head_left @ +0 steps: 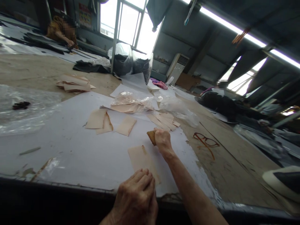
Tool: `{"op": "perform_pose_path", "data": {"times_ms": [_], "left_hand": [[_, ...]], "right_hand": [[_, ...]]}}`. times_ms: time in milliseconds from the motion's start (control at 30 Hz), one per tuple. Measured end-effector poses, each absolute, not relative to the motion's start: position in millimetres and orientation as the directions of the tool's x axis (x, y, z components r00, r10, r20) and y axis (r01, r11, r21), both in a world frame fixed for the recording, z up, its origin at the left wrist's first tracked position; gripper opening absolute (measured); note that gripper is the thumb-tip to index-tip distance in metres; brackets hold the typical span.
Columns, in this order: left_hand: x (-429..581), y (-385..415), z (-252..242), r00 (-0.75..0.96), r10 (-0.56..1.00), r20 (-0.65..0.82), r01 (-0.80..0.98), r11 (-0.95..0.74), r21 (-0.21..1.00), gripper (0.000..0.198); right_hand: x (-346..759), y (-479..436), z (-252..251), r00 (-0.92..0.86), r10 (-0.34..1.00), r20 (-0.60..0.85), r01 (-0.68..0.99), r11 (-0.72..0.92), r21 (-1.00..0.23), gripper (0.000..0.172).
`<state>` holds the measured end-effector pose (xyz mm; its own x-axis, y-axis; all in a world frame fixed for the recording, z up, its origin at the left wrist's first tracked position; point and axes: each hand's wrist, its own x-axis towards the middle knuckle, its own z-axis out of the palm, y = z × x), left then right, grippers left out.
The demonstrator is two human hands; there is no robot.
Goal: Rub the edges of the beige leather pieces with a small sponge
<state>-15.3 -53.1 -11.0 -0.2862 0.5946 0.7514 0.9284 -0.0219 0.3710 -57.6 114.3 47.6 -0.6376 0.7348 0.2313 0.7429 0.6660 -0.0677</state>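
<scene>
A flat beige rectangular piece [140, 158] lies on the white sheet near the table's front edge. It has a narrow darker strip at its far end. My left hand [136, 195] is closed at the near end of this piece, fingers pressed together and thumb hidden. Beyond it to the right, my right hand [162, 139] grips a small brown flat piece [152, 137] just above the white sheet; whether that is a scraper or a scrap, I cannot tell. Ahead of my hands lie a single beige piece [126, 125] and two overlapping beige pieces [95, 119].
More beige pieces lie in a fanned group [164, 120], under clear plastic [131, 104] and in a stack [75, 83]. Eyeglasses [206, 140] rest on the right. Plastic film [28, 109] covers the left. A person [61, 31] works at the far left, another person [215, 97] at right.
</scene>
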Motion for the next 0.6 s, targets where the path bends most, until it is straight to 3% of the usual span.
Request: {"op": "perform_pose_path", "data": {"times_ms": [133,367,600], "left_hand": [[-15,-54,-11,-0.279,0.6,0.749,0.93,-0.024,0.366,0.023],[-15,-51,-15,-0.279,0.556,0.783,0.932,-0.041,0.361,0.022],[-17,-48,-21,-0.251,0.52,0.816,0.955,-0.004,0.296,0.03]], "right_hand": [[-20,90,43,-0.622,0.741,0.253,0.744,0.66,-0.104,0.038],[-22,67,23,-0.684,0.654,0.324,0.702,0.711,0.046,0.029],[-55,81,21,-0.653,0.678,0.338,0.732,0.679,0.053,0.029]]}}
